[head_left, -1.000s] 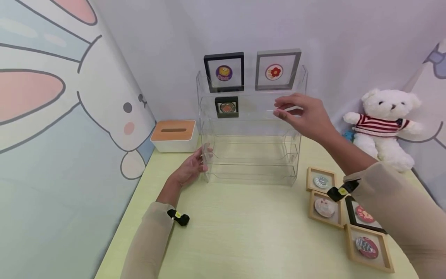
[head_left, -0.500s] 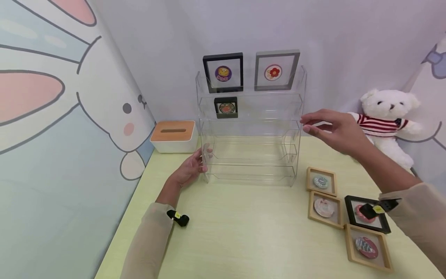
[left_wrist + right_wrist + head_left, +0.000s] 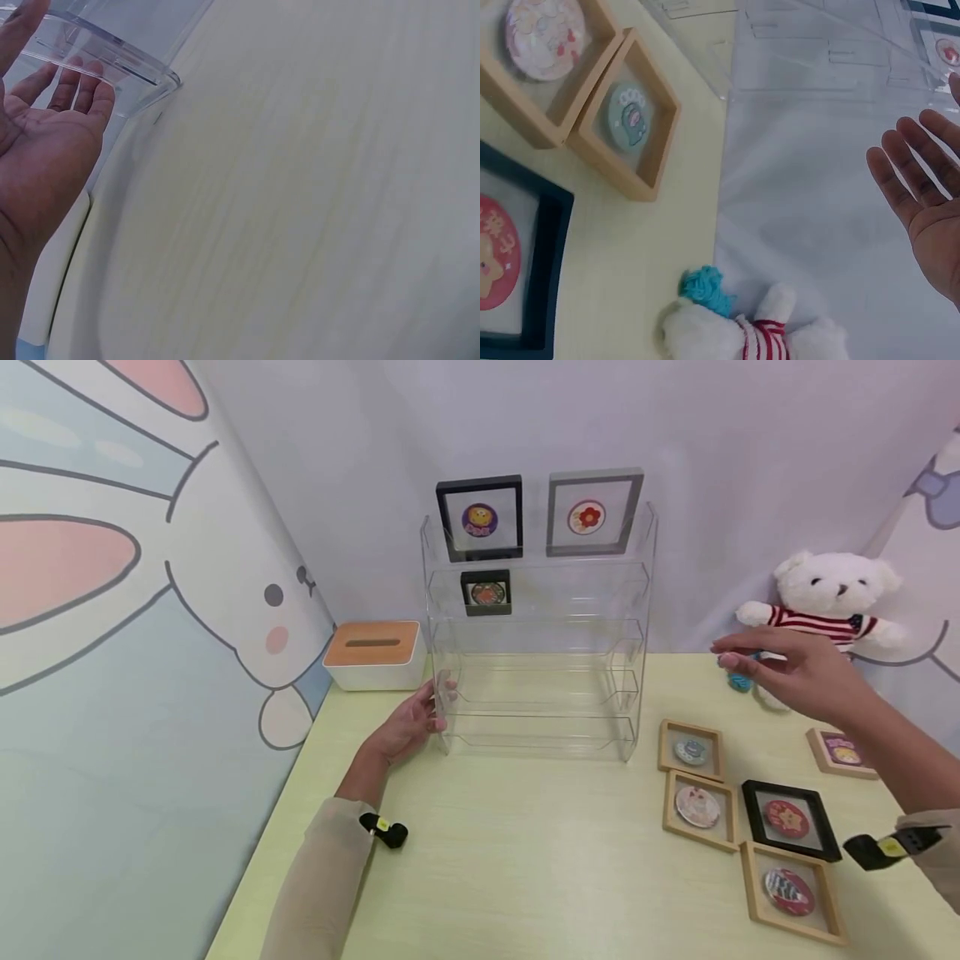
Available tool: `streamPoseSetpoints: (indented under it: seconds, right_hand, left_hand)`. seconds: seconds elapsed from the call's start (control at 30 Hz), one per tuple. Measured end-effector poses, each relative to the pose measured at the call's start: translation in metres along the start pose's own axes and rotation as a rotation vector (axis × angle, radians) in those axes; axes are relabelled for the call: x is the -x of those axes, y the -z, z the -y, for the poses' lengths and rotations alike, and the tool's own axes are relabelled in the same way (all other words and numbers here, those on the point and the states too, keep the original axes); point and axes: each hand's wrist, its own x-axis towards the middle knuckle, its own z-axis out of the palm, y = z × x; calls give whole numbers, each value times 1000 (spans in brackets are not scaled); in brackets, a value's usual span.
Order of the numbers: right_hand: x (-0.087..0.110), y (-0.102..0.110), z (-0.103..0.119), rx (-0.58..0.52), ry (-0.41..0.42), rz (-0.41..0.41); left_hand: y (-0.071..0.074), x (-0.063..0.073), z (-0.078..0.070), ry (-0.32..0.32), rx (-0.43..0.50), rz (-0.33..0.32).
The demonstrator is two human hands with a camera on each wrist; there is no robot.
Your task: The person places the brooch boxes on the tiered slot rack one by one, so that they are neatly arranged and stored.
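A clear acrylic tiered display rack [image 3: 540, 717] stands at the back of the table. My left hand [image 3: 408, 727] grips its left side panel low down, and in the left wrist view the left hand's fingers [image 3: 64, 94] bend at the clear edge. On the top tier are a black picture frame [image 3: 517, 518] with a purple badge and a grey picture frame [image 3: 555, 518] with a red-flower badge. A small black picture frame [image 3: 485, 609] sits one tier lower, on the left. My right hand [image 3: 802, 668], holding nothing, hovers right of the rack with loosely bent fingers, before the teddy bear.
On the right of the table lie wooden badge frames [image 3: 666, 810] and a black badge frame [image 3: 825, 827]. A small pink-badge frame [image 3: 823, 758] lies beyond them. A white teddy bear [image 3: 832, 578] sits at the back right. A tissue box [image 3: 375, 675] stands left of the rack.
My right hand has moved right and down, away from the rack's front, uncovering the badge frames on the table. My left hand stays at the rack's side.
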Motion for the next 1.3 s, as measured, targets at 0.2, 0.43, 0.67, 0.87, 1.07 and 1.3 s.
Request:
streamPoseSetpoints:
  seconds: [0.2,0.43,0.67,0.87,1.07,1.3]
  right_hand:
    - [20,3,-30,20,-55,-19]
    - [41,6,-68,68,-143,-25]
    - [67,6,-118,157,-257,-25]
    - [91,5,-160,219,-279,-40]
    - [101,2,-174,263,-313,-59]
    - [108,-6,-185,308,-283,-132]
  left_hand:
    - [-2,1,-1,9,9,-2]
    - [-2,1,-1,9,-14,-4]
    - [1,-2,2,-9,-3,7]
    - [2,-2,2,-7,-16,-1]
    - [2,0,1,-11,-6,2]
    - [3,-1,2,-15,-2,4]
